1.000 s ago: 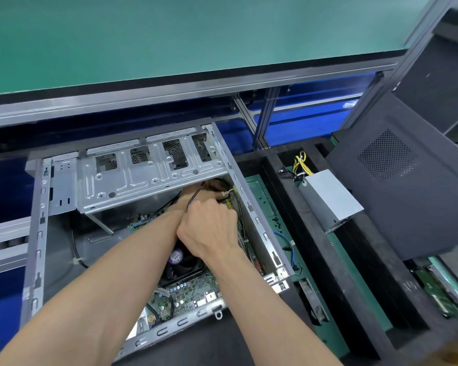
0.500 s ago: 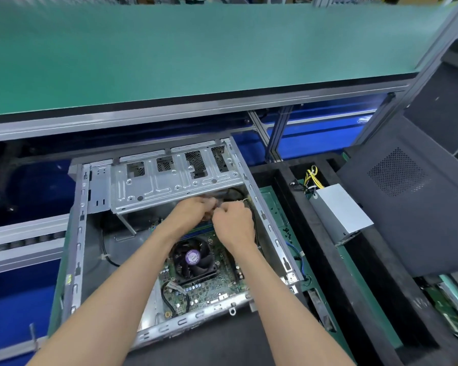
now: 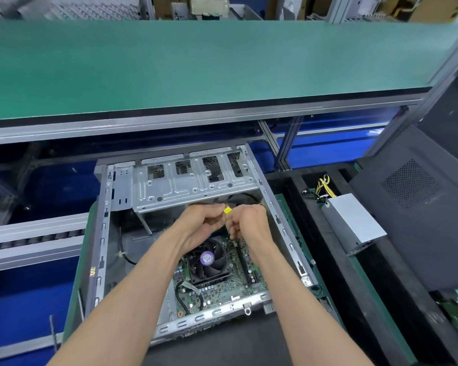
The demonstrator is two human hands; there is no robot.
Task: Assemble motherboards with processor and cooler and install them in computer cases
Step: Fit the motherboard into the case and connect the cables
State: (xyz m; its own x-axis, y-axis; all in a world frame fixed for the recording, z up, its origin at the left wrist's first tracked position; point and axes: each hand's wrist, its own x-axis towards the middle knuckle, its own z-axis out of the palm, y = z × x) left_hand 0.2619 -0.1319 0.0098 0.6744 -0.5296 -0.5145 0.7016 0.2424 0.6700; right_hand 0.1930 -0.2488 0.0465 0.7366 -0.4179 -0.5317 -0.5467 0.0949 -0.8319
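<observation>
At the centre of the frame the 2 hands meet over the open case (image 3: 102,233). The left hand (image 3: 196,228) and right hand (image 3: 249,224) both have curled fingers pinching 1 small yellow connector (image 3: 227,211) between them, held just above the board. Below the hands, in the lower middle of the frame, 1 motherboard (image 3: 222,289) lies flat inside the case, with 1 black cooler (image 3: 208,262) mounted on it, its fan bearing a purple label. Above the hands sits 1 metal drive cage (image 3: 191,186) with 4 cutouts. To the right, 1 grey power supply (image 3: 352,223) with yellow wires rests in a black tray (image 3: 368,286). A green desk (image 3: 196,64) spans the upper frame.
</observation>
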